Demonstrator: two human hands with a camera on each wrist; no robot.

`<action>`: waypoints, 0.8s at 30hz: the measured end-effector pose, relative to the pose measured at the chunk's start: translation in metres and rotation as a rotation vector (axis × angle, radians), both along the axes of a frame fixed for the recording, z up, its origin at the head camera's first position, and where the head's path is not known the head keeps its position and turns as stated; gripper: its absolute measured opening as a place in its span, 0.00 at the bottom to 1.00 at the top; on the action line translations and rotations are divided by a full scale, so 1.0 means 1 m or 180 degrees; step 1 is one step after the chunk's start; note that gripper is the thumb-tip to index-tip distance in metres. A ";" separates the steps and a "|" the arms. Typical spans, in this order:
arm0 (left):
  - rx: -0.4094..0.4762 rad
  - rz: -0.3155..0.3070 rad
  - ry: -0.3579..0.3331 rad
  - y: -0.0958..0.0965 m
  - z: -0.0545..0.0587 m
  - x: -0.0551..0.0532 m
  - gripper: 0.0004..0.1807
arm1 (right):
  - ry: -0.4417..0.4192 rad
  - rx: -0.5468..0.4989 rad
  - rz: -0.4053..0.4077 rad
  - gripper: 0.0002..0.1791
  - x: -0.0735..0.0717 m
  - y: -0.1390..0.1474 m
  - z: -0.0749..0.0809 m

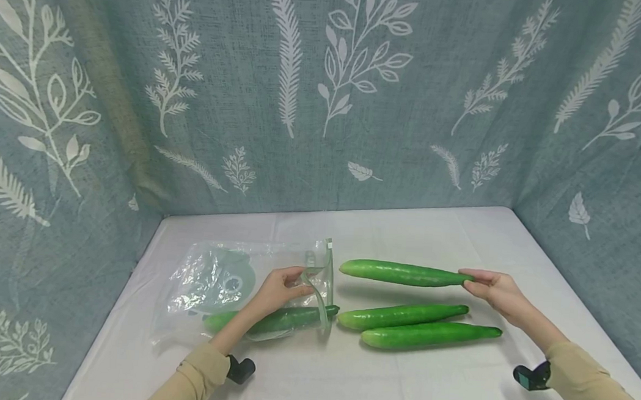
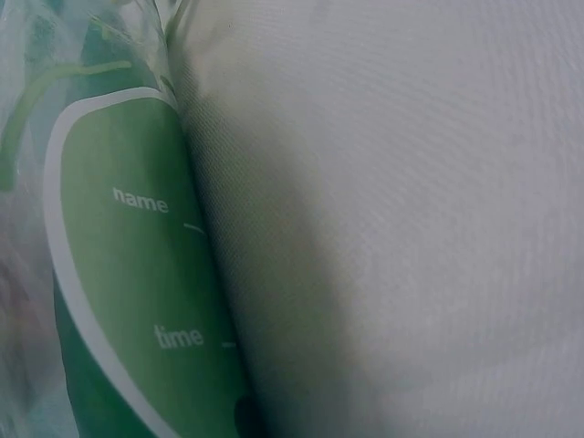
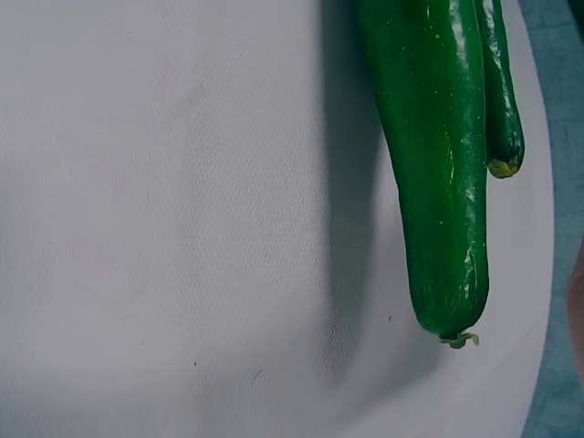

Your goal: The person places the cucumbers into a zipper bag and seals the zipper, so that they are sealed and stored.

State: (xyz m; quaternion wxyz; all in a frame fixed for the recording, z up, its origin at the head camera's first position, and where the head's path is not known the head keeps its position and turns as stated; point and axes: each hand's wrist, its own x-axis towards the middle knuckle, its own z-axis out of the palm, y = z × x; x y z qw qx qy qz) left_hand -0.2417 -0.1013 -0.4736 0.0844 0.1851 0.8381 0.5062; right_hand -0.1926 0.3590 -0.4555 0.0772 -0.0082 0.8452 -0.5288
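Note:
In the head view my left hand pinches the mouth of a clear zip bag, whose opening gapes toward the right. One cucumber lies inside the bag, its stem end poking out at the mouth. My right hand grips another cucumber by its thin end and holds it level, with the pale tip close to the bag's mouth. Two more cucumbers, an upper one and a lower one, lie side by side below it. Printed words on the bag fill the left wrist view's left side.
A white cloth covers the table. Blue-green leaf-patterned curtains stand behind and at both sides. In the right wrist view, two cucumber ends lie near the table's rounded edge. A dark wrist device sits on each forearm.

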 end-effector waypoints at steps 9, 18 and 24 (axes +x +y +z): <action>0.0046 0.0025 0.0020 0.000 -0.001 -0.002 0.26 | -0.0101 -0.0256 0.0022 0.30 -0.001 -0.008 0.001; 0.0039 0.0018 0.0027 0.001 0.001 0.000 0.25 | -0.0145 -0.0228 0.0037 0.31 -0.002 -0.020 0.000; 0.0015 -0.0027 0.0056 0.004 0.022 0.012 0.24 | -0.0221 -0.0236 0.0008 0.31 -0.002 -0.027 0.001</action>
